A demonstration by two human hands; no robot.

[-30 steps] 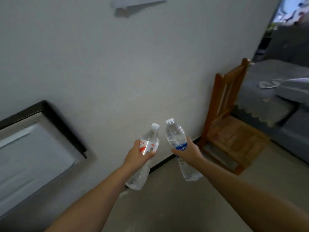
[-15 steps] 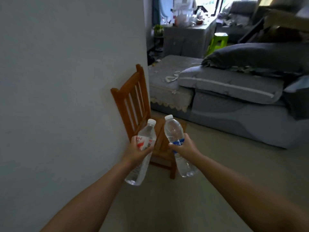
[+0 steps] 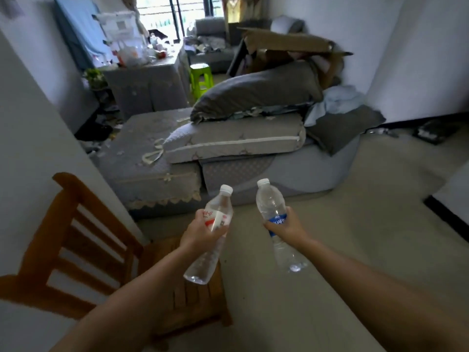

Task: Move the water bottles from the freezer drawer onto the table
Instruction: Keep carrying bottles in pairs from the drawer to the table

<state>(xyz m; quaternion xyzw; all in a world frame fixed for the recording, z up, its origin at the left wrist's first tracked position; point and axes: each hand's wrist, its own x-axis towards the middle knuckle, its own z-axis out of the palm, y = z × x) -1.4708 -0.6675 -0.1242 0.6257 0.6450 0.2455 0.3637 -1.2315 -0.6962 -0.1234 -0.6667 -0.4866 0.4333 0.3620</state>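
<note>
My left hand [image 3: 200, 233] grips a clear water bottle with a red and white label [image 3: 212, 240] around its middle. The bottle leans right, white cap up. My right hand [image 3: 285, 228] grips a second clear water bottle with a blue label [image 3: 271, 201], cap up and tilted slightly left. Both bottles are held out in front of me above the floor, a short gap between them. No freezer drawer is in view. A cloth-covered table [image 3: 144, 85] with clutter on top stands far back on the left.
A wooden chair [image 3: 83, 245] stands low on the left against a white wall. A grey sofa [image 3: 157, 158] piled with cushions and a cardboard sheet fills the middle. A green stool [image 3: 200, 77] stands behind it. Beige floor [image 3: 355, 224] stretches to the right.
The view has swung right, away from the wall and the appliance, into the room. The chair has shifted to the lower left. The two bottles have moved slightly apart.
</note>
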